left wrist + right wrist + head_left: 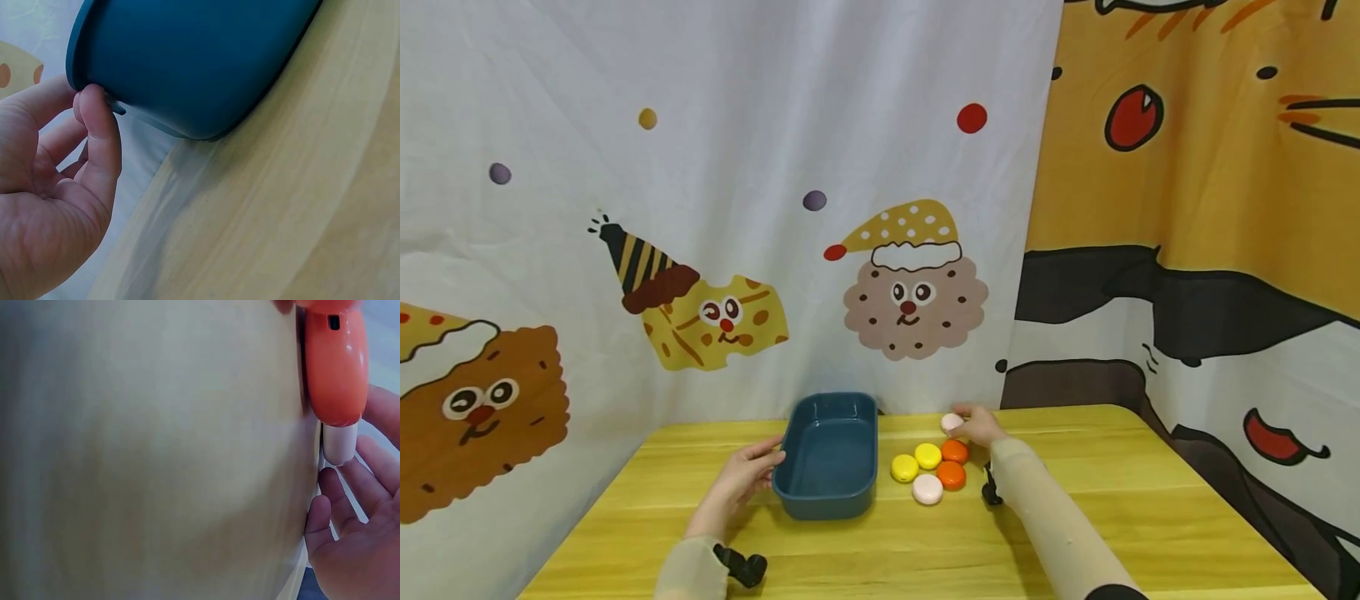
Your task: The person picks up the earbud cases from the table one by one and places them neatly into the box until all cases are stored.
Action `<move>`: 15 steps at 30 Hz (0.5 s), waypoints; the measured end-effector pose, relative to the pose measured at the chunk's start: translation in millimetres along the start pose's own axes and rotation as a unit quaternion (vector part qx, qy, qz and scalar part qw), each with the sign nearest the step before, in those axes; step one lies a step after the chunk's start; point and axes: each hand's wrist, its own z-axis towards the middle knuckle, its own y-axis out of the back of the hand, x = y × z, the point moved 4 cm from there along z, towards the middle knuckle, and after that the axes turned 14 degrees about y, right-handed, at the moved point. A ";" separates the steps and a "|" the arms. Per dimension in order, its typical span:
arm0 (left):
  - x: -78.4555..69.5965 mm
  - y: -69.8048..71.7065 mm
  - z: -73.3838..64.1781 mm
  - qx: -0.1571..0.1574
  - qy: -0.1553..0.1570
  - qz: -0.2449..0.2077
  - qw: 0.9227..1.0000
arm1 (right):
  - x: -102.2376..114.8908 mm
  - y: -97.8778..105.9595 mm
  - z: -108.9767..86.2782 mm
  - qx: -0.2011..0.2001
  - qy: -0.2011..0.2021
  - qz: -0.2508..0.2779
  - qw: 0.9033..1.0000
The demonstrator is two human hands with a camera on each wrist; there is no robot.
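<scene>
A deep blue rectangular dish (827, 506) stands on the table, and my left hand (748, 471) holds its left rim. In the left wrist view, the fingers (100, 119) pinch the rim of the dish (187, 69) at its corner. To the right lie round glossy discs: two yellow (928, 456), two orange (951, 476) and one pale pink (927, 489). At the back, my right hand (981, 427) grips another pale pink disc (951, 423) with its fingertips. The right wrist view shows this disc (339, 445) partly behind an orange disc (337, 369) with a small dark slot.
The wooden table (925, 558) has its back edge just behind the dish and the far pink disc. Beyond hangs a white curtain (737, 150) printed with cartoon snacks, with an orange and black print (1187, 192) at the right. Black wrist cameras (741, 567) sit on both forearms.
</scene>
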 end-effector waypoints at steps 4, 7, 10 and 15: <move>0.1 -0.6 -0.4 0.003 0.002 0.002 1.000 | -0.8 -0.6 2.4 0.002 -0.001 -0.016 1.000; 0.3 -1.1 -0.8 0.005 0.003 0.002 1.000 | -1.2 -0.7 3.5 0.001 -0.003 -0.030 1.000; 0.7 -1.1 -0.8 0.003 0.004 -0.001 1.000 | -1.5 -0.5 4.7 -0.002 -0.004 -0.039 0.999; 0.8 -0.1 -0.3 -0.002 0.004 -0.001 1.000 | -1.8 -0.7 7.9 0.002 0.000 -0.058 0.998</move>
